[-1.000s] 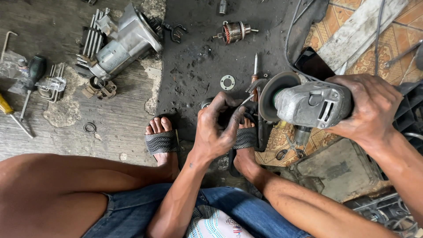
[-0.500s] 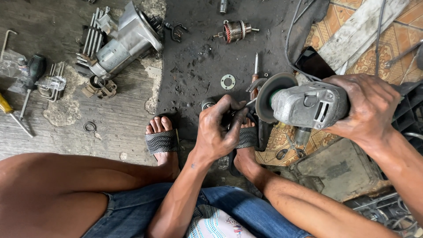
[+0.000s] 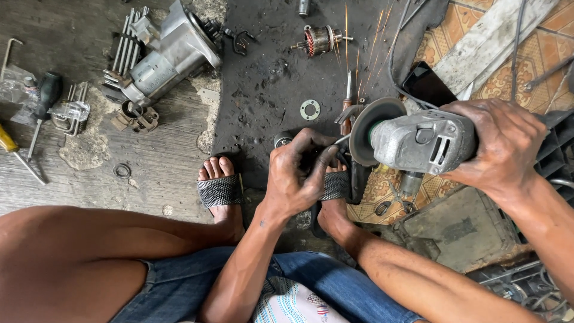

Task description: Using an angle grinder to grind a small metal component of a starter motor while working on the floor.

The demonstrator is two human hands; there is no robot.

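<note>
Right hand (image 3: 502,146) grips running grinder (image 3: 418,143); left hand (image 3: 299,173) clamps small metal part (image 3: 284,140) near disc (image 3: 368,131). Sparks flying; slip could cut fingers.

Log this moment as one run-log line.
left hand: pins small dark part on mat | right hand: grips angle grinder | disc at part | sparks fly
</note>
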